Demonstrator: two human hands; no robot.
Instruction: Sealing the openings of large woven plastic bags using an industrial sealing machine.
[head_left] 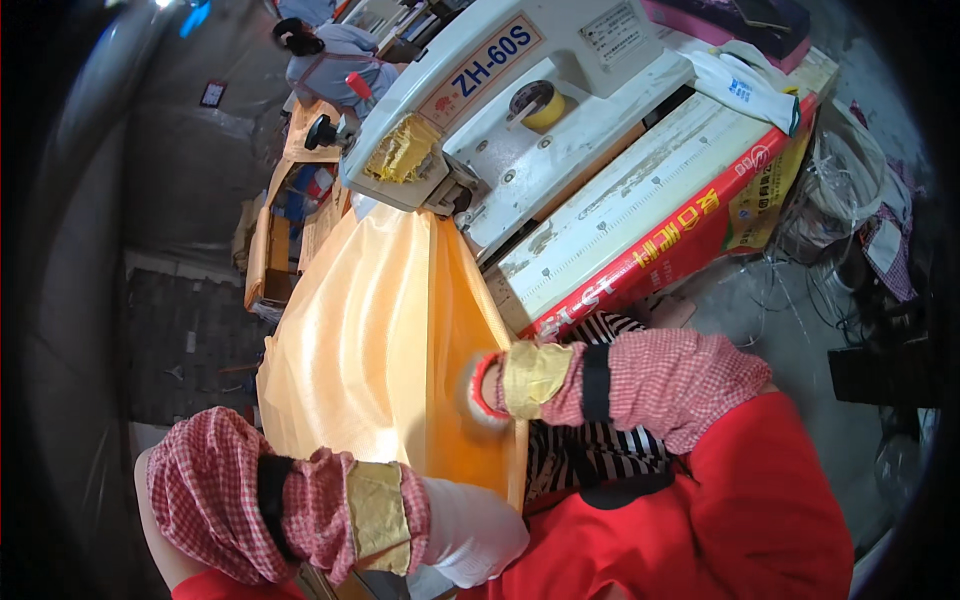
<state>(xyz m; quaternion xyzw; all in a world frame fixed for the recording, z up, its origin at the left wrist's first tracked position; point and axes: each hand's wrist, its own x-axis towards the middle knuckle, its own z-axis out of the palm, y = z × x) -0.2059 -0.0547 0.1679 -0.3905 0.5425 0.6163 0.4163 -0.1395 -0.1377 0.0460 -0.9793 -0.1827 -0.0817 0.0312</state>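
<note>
A large yellow-orange woven sheet (350,310), perhaps a sack, stretches from under the sewing machine head (440,185) down toward my body. My left hand (475,535), in a white glove, is at the sheet's near end, close to my red clothing. Its fingers are not clearly visible, so a grip on the sheet cannot be confirmed. My right hand (485,390) is beside the sheet's right edge, smeared by motion. A red-edged glove cuff shows there, and the fingers are hidden. Checked sleeves with black bands and tan tape cover both forearms.
The machine's pale table (600,230) runs along the right, with a red printed strip on its front edge. A yellow tape roll (540,105) sits by the machine arm. White gloves (745,85) lie at the far right. Another person (335,65) is at the back left.
</note>
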